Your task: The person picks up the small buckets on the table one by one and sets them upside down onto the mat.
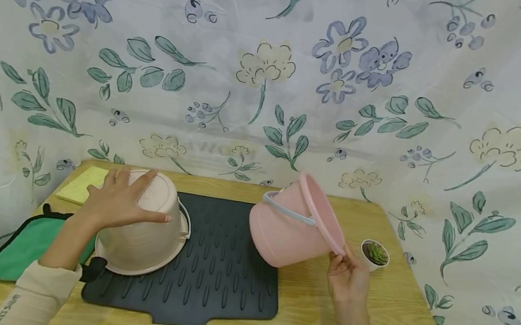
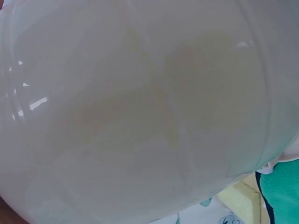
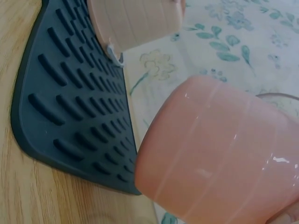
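Note:
A cream bucket (image 1: 138,248) stands upside down on the left part of a dark ribbed drying mat (image 1: 209,264). Spread over its upturned base is my left hand (image 1: 121,202), fingers extended. In the left wrist view the cream bucket's wall (image 2: 140,112) fills nearly everything. My right hand (image 1: 349,276) pinches the rim of a pink bucket (image 1: 282,225), which is tilted with its mouth toward the upper right, above the mat's right edge. A pale blue-grey handle (image 1: 289,209) lies across the pink bucket's side. The right wrist view shows the pink bucket's wall (image 3: 219,154) close up.
A green cloth (image 1: 30,248) with black edging lies at the table's left, with a yellow sponge cloth (image 1: 82,184) behind it. Close by my right hand is a small potted succulent (image 1: 375,254). A floral curtain (image 1: 258,102) hangs behind the wooden table (image 1: 397,320).

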### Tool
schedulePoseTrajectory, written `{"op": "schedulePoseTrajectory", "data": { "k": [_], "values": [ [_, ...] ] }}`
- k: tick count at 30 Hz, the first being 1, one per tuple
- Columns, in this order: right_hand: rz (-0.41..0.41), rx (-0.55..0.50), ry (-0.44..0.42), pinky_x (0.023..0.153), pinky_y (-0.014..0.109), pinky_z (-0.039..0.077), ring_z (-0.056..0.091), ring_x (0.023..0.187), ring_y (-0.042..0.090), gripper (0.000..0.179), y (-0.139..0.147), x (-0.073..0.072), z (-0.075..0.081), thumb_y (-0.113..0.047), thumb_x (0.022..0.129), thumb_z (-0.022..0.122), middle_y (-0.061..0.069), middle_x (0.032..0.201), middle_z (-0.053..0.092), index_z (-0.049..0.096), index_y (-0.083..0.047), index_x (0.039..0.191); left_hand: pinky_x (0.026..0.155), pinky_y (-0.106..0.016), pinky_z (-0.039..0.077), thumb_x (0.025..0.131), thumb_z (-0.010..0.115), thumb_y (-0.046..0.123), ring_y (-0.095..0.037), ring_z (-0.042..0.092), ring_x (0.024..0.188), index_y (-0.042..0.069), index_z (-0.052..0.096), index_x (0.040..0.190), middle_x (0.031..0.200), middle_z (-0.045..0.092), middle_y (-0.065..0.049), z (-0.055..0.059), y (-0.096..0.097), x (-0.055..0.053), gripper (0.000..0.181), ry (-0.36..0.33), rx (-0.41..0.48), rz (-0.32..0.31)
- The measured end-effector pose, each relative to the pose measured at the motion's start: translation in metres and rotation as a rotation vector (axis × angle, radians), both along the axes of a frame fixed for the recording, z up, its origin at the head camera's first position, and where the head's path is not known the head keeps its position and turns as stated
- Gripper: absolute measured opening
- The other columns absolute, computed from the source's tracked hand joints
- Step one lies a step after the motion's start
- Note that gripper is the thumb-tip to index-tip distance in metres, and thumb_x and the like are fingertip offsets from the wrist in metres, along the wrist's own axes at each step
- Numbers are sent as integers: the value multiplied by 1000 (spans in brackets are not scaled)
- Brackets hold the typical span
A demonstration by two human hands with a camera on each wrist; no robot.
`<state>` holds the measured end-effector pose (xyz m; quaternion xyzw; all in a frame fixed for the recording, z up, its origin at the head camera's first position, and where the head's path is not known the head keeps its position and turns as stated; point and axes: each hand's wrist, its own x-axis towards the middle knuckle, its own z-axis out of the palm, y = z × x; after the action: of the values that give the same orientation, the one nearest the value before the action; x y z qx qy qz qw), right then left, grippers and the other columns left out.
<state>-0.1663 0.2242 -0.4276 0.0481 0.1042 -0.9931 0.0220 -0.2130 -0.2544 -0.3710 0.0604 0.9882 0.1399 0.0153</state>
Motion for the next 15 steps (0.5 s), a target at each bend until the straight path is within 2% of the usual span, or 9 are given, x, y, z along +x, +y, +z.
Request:
{"op": "schedulePoseTrajectory", "data": {
  "k": [6,11,15],
  "values": [
    [2,-68,-34,58,22,56,65,68,28,28,-5,6,-3,-1,105,38,21,81,63,58,11,90,93,-89,3,69,63,84,-65,0,141,15,22,159,154,8,-42,-1,1,2,121,32,12,-1],
    [29,-125,-43,59,23,57,64,69,27,20,-10,10,-7,2,103,39,20,85,61,54,11,94,97,-86,-2,69,63,83,-59,-5,145,12,33,155,153,20,-37,-6,0,6,116,137,-7,-4],
    [49,-149,-33,60,23,57,63,70,26,24,-15,13,-11,-3,106,33,20,88,60,52,10,99,99,-85,-2,70,64,82,-55,-7,147,11,40,151,152,25,-33,-11,0,8,111,215,-4,-3]
  ]
}}
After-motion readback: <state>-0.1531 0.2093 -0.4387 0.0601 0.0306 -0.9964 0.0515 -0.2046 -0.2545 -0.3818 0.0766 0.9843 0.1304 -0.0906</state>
